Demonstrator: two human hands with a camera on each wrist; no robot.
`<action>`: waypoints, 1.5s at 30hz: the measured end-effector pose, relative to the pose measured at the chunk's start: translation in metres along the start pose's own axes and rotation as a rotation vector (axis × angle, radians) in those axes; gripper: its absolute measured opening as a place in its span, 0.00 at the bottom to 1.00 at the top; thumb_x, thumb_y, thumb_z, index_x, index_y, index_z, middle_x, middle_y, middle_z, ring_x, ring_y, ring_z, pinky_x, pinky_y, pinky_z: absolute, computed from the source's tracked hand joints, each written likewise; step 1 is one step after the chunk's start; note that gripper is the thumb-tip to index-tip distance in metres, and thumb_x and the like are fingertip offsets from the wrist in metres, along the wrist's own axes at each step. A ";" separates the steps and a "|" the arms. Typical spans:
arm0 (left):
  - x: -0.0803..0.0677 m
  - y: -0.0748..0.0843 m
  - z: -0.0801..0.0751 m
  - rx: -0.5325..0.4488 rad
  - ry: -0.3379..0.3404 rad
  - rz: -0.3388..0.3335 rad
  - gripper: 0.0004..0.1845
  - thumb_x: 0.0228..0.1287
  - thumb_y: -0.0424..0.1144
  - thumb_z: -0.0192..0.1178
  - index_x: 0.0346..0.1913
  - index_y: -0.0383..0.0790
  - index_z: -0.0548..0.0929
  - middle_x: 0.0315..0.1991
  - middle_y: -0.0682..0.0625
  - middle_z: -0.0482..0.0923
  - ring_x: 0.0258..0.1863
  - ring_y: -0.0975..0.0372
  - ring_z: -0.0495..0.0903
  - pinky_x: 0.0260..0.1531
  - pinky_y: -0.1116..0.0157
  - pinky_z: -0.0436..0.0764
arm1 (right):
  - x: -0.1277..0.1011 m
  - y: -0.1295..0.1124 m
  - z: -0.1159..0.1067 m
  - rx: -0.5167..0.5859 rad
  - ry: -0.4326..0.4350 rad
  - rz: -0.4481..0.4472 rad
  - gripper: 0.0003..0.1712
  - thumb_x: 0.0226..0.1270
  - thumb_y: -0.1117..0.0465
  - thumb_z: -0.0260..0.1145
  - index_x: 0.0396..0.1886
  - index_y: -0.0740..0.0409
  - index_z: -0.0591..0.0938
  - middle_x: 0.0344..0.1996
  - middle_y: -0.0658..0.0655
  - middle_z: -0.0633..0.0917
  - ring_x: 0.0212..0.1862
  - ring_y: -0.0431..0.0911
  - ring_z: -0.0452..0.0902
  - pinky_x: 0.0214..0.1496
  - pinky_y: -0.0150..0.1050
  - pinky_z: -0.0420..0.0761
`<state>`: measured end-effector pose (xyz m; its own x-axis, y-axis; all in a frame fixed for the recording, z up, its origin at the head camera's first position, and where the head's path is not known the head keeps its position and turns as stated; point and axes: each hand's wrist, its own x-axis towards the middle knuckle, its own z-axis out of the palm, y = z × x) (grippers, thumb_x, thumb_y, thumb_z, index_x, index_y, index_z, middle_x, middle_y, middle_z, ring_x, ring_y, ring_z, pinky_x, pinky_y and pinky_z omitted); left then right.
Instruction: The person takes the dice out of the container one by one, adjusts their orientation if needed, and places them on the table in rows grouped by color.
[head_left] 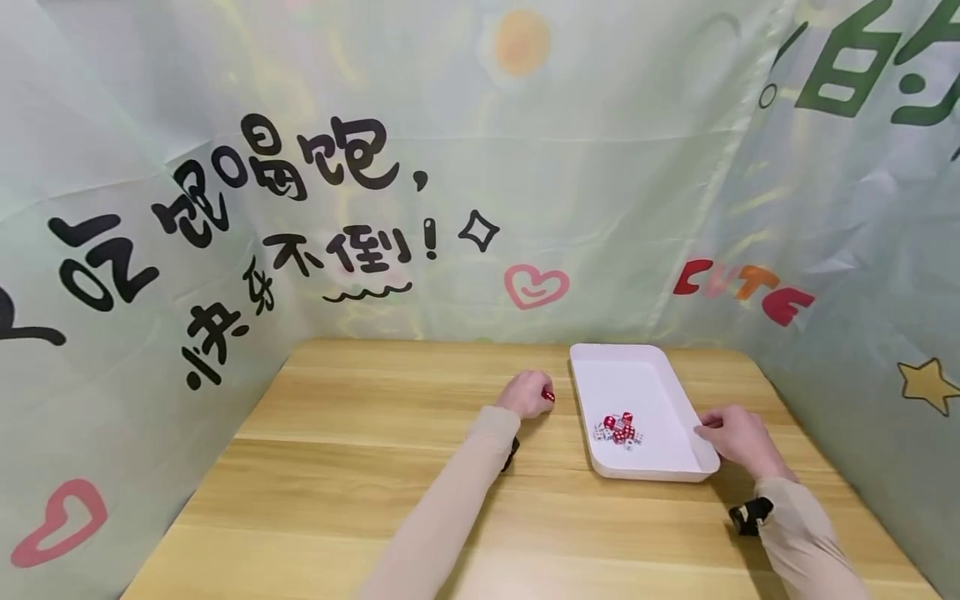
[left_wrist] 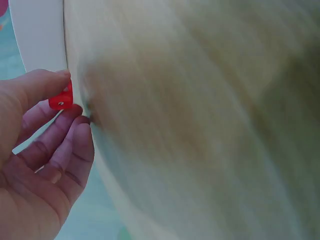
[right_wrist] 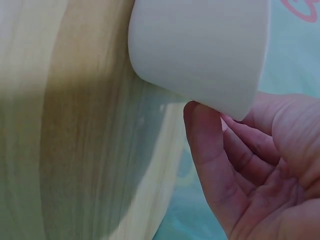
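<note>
My left hand (head_left: 534, 394) rests on the wooden table (head_left: 360, 467) just left of a white tray (head_left: 645, 379) and pinches a red die (head_left: 549, 397) between thumb and fingertips. The left wrist view shows the same red die (left_wrist: 61, 98) in my left hand (left_wrist: 70, 97), close to the tray's wall (left_wrist: 37, 30). My right hand (head_left: 708, 427) holds the tray's right rim near its front corner. In the right wrist view, the thumb of my right hand (right_wrist: 212, 117) lies against the tray's outer wall (right_wrist: 200, 50), with the fingers behind it. Several red and white dice (head_left: 619, 428) lie bunched inside the tray.
Printed cloth walls (head_left: 150, 250) close in the table at the left, back and right. The tray sits at the table's right half, near the right cloth wall. Bare wood spreads to the left and front of my arms.
</note>
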<state>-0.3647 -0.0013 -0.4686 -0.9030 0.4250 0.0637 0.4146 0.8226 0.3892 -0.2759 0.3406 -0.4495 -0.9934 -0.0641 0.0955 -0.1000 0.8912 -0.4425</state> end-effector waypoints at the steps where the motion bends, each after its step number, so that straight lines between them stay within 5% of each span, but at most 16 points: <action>1: 0.001 0.000 0.001 -0.018 0.005 -0.013 0.03 0.58 0.40 0.69 0.34 0.45 0.86 0.32 0.56 0.82 0.32 0.65 0.77 0.37 0.70 0.77 | 0.000 0.000 -0.001 0.004 -0.003 0.001 0.12 0.61 0.64 0.67 0.37 0.71 0.85 0.30 0.63 0.86 0.31 0.49 0.78 0.31 0.39 0.74; 6: 0.002 -0.004 0.002 -0.091 0.025 -0.091 0.04 0.56 0.37 0.71 0.32 0.43 0.86 0.32 0.54 0.83 0.34 0.64 0.78 0.39 0.68 0.79 | 0.001 -0.001 0.000 0.028 -0.012 -0.009 0.12 0.62 0.63 0.67 0.37 0.71 0.85 0.31 0.63 0.86 0.32 0.50 0.79 0.32 0.39 0.76; 27: 0.005 0.010 0.010 -0.169 0.042 -0.161 0.06 0.54 0.39 0.73 0.31 0.42 0.87 0.33 0.52 0.84 0.33 0.63 0.79 0.39 0.67 0.79 | -0.006 0.005 -0.001 0.018 0.027 0.003 0.10 0.60 0.65 0.68 0.35 0.70 0.85 0.29 0.62 0.87 0.32 0.49 0.79 0.33 0.40 0.75; 41: 0.002 0.012 0.009 -0.196 0.034 -0.156 0.08 0.51 0.36 0.75 0.33 0.40 0.87 0.34 0.50 0.84 0.34 0.61 0.79 0.40 0.65 0.80 | -0.010 0.002 -0.001 0.017 0.036 0.006 0.09 0.60 0.65 0.68 0.34 0.69 0.85 0.28 0.60 0.86 0.31 0.48 0.78 0.32 0.39 0.75; 45: 0.000 0.014 0.006 -0.198 0.021 -0.144 0.08 0.52 0.35 0.74 0.28 0.39 0.83 0.30 0.51 0.79 0.30 0.61 0.74 0.32 0.66 0.75 | -0.010 0.003 -0.002 0.016 0.037 0.014 0.10 0.61 0.63 0.68 0.34 0.68 0.85 0.29 0.60 0.87 0.31 0.47 0.79 0.32 0.39 0.75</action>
<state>-0.3581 0.0123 -0.4692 -0.9542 0.2988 0.0130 0.2530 0.7832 0.5680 -0.2664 0.3453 -0.4497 -0.9920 -0.0349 0.1216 -0.0873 0.8844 -0.4584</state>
